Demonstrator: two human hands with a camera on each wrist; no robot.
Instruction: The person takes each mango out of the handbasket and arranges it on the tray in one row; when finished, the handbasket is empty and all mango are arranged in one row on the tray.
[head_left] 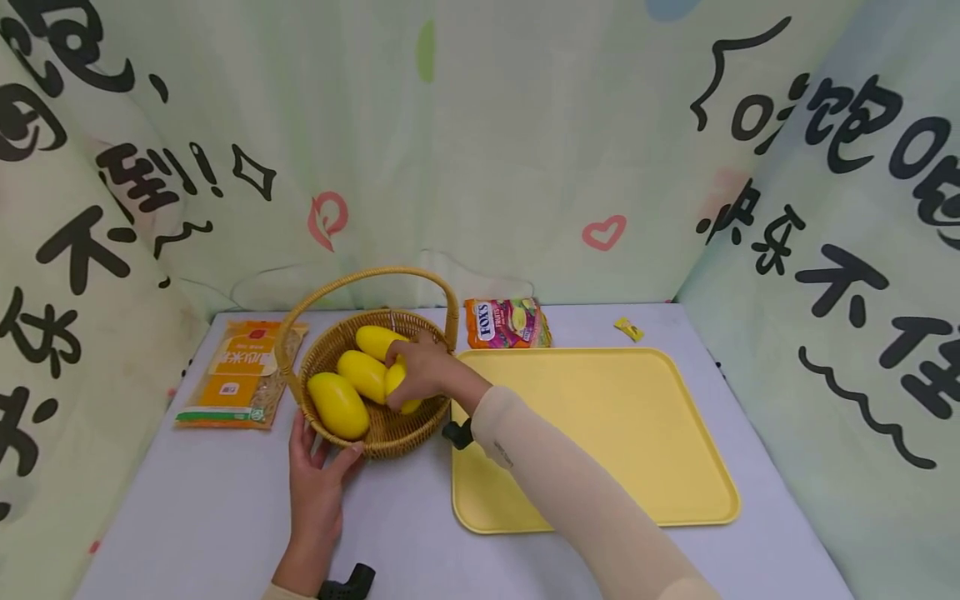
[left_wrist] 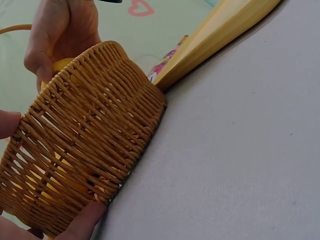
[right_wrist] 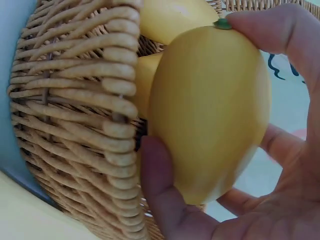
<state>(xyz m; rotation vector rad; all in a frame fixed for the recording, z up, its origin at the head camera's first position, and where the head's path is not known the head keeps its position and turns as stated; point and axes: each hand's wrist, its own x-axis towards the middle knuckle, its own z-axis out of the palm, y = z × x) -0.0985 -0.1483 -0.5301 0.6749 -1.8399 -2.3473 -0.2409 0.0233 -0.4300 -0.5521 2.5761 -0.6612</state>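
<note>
A brown wicker basket [head_left: 405, 437] with a tall arched handle [head_left: 397, 271] stands at the back left of the table, several yellow mangoes [head_left: 339, 406] inside. My left hand [head_left: 318, 483] grips its near left side, thumb at the rim and fingers against the woven wall. Over the basket's right part, my right hand [head_left: 431, 367] holds one mango [right_wrist: 210, 110] between thumb and fingers. That mango is smooth and oval with a small green stem end [right_wrist: 222, 23], close by the rim in the right wrist view. The left wrist view shows the basket's woven side [left_wrist: 95, 130] from low down.
A yellow tray [head_left: 600, 433] lies right of the basket, under my right forearm. Left of the basket is an orange bag of grain [head_left: 232, 375]. Behind the tray are a FOX'S candy bag [head_left: 507, 323] and a small yellow wrapped candy [head_left: 628, 329]. Printed curtains surround the table.
</note>
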